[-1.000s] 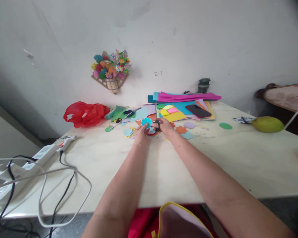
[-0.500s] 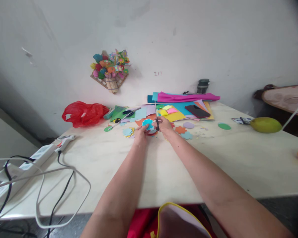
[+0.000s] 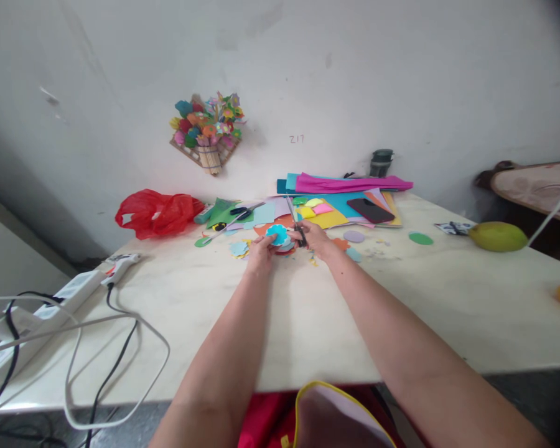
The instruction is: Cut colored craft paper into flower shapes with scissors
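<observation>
A blue scalloped paper flower [image 3: 277, 234] is pinched in my left hand [image 3: 261, 251], its pale edge showing around it. Just to the right, my right hand [image 3: 314, 238] is closed on the black handles of a pair of scissors [image 3: 300, 235], whose blades point up and away. The scissor blades stand beside the flower's right side. Under and around my hands lie paper pieces: light blue and yellow cut shapes [image 3: 239, 249] to the left, an orange flower shape [image 3: 340, 244] and a lilac oval [image 3: 354, 236] to the right.
Coloured sheets [image 3: 336, 214] with a dark phone [image 3: 371, 210] lie behind my hands. A second pair of scissors [image 3: 241, 214] and a red plastic bag [image 3: 156, 214] are at the left. Power strips [image 3: 70, 295] with cables line the left edge. A green fruit [image 3: 498, 236] sits right.
My right hand has shifted slightly right, and the scissors now tilt to the left, a little away from the blue flower. The flower has turned slightly, showing more pale edge.
</observation>
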Tool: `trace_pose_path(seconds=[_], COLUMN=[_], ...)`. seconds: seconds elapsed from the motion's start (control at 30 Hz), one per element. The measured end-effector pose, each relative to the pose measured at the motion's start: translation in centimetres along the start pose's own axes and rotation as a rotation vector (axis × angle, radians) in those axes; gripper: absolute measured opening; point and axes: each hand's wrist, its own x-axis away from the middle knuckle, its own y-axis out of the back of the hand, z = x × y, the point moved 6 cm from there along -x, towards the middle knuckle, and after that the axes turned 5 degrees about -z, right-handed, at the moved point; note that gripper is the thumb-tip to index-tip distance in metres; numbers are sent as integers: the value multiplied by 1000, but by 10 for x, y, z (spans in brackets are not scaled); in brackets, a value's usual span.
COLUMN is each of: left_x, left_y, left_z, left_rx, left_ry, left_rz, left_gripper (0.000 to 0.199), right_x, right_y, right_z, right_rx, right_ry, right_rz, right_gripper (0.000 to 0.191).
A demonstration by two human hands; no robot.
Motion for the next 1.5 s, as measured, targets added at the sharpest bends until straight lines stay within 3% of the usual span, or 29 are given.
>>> trace_pose_path(seconds=[0.13, 0.27, 0.5, 0.83, 1.5], left_x=[1, -1, -6, -6, 0], left_y=[1, 3, 6, 7, 3], left_z=[-4, -4, -2, -4, -5], left_rx=[6, 2, -53, -108, -124], left_ry=[13, 30, 54, 28, 94], left_rz=[16, 34, 118, 129, 164], left_gripper=[20, 18, 19, 21, 16], right_x=[5, 12, 16, 21, 22], right_y=[1, 2, 5, 8, 8], right_z=[2, 1, 4, 9, 0], right_rx=[79, 183, 255, 339, 299], right_ry=[67, 24, -21, -98, -132], right_rz=[227, 375, 439, 452, 562], right_gripper=[32, 35, 29, 16, 22])
